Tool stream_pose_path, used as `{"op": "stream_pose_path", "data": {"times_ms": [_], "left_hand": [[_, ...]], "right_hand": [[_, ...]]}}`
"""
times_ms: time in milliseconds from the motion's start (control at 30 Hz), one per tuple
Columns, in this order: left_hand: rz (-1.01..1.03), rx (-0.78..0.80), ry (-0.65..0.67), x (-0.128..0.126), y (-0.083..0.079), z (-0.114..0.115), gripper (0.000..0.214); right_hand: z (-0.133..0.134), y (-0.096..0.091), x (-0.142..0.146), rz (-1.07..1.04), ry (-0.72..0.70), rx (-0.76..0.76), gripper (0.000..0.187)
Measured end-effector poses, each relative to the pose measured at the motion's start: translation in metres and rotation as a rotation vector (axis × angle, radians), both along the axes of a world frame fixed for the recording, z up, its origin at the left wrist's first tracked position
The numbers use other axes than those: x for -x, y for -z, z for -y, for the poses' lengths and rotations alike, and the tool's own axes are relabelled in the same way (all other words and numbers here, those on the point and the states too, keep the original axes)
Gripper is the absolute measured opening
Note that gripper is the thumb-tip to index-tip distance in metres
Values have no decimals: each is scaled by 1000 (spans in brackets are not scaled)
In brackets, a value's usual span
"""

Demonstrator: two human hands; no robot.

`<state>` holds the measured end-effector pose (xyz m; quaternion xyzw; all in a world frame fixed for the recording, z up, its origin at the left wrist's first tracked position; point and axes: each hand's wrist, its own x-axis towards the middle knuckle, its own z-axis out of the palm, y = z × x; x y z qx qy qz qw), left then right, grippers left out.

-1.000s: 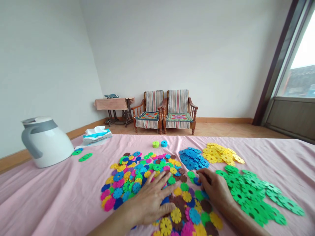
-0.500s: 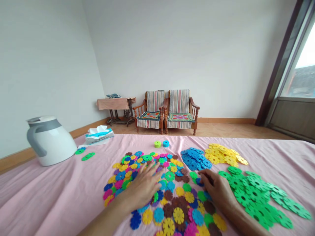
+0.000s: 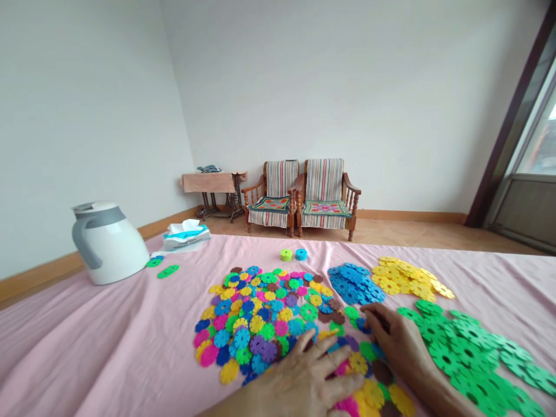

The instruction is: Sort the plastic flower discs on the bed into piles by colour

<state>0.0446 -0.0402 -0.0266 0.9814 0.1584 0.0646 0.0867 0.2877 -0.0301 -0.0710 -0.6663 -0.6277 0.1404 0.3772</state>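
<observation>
"At the left end of the pink cloth (image 3: pixel 130 359), what do you see?"

"A white and grey jug (image 3: pixel 115 249), standing upright with its handle to the left. Just right of it lie a few loose green discs (image 3: pixel 168 271) with a bit of blue, and behind those, a tissue pack (image 3: pixel 186 236) with one sheet pulled up."

"And moving right?"

"The mixed discs (image 3: pixel 243 321), spread thick in pink, yellow, blue, green, purple and brown, overlapping all over. Beyond their far edge are two small stacks, a lime stack (image 3: pixel 286 255) and a light-blue stack (image 3: pixel 301 255), side by side but apart."

"Where's the left hand?"

"The left hand (image 3: pixel 317 370) is palm down over the near part of that spread, fingers parted, gripping nothing that I can see. A yellow disc (image 3: pixel 329 334) sits tilted by its fingertips."

"Next?"

"A heap of blue discs (image 3: pixel 354 284), then, nearer us, the right hand (image 3: pixel 397 333), at the right edge of the mix. Its fingers are curled in beside a dark-blue disc (image 3: pixel 363 325); whether they pinch anything, I can't tell."

"Last of all?"

"Yellow discs (image 3: pixel 408 277) heaped farther back, and the broad pile of green discs (image 3: pixel 471 350) alongside the right forearm."
</observation>
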Motion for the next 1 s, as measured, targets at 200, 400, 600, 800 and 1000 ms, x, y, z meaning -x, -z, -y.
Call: {"op": "stream_pose_path", "data": {"times_ms": [200,400,600,800,1000], "left_hand": [[60,-124,-227,21,-9,-18,37],[136,-229,-452,39,1,-54,30],[159,-266,-670,53,9,-73,32],[174,-280,-688,54,13,-75,34],[182,-277,-689,54,12,-74,34]], "right_hand": [[7,-7,6,99,21,-57,30],[8,-15,28,190,-197,-138,27],[-15,-27,68,338,-291,-133,26],[-57,-36,84,417,-216,-66,27],[-82,-34,87,449,-215,32,32]]}}
